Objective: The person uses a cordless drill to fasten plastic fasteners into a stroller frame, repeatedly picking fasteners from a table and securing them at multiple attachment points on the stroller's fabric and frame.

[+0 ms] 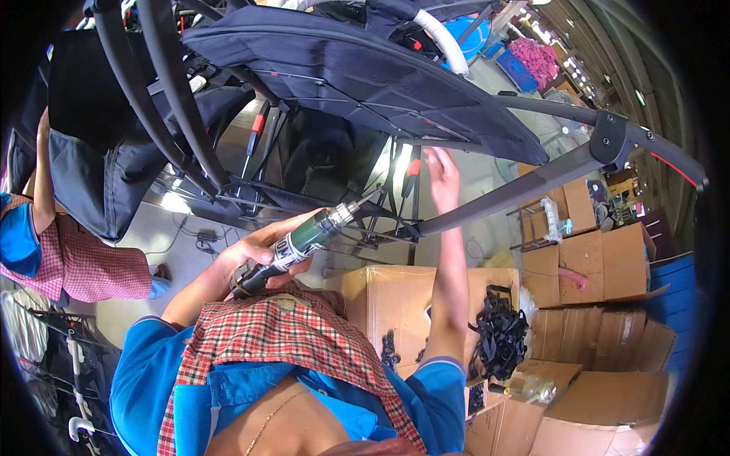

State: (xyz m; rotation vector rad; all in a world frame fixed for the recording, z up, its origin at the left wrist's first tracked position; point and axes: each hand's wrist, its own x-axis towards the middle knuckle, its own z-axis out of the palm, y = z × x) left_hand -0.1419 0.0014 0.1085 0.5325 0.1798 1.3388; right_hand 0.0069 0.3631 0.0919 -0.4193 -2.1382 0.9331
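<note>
My left hand (pixel 262 254) is wrapped round a green and black electric screwdriver (pixel 304 242), whose bit points up and to the right toward a black metal frame. My right hand (pixel 442 182) is raised beside that frame, its fingers apart just under the rim of a black fabric panel (pixel 365 80); whether the fingertips touch the rim I cannot make out. The panel belongs to a large stroller-like frame of dark tubes (pixel 525 186) with crossed thin rods beneath. Orange-red parts show on thin rods below the panel, one of them (pixel 412 171) close to my right hand.
A cardboard box (pixel 391 304) stands right in front of me, with a heap of black straps (pixel 499 334) at its right. More cartons (pixel 601 258) are stacked at the right. Another person in a checked apron (pixel 99 262) works at the left beside black fabric (pixel 99 159). Cables (pixel 207 239) lie on the floor.
</note>
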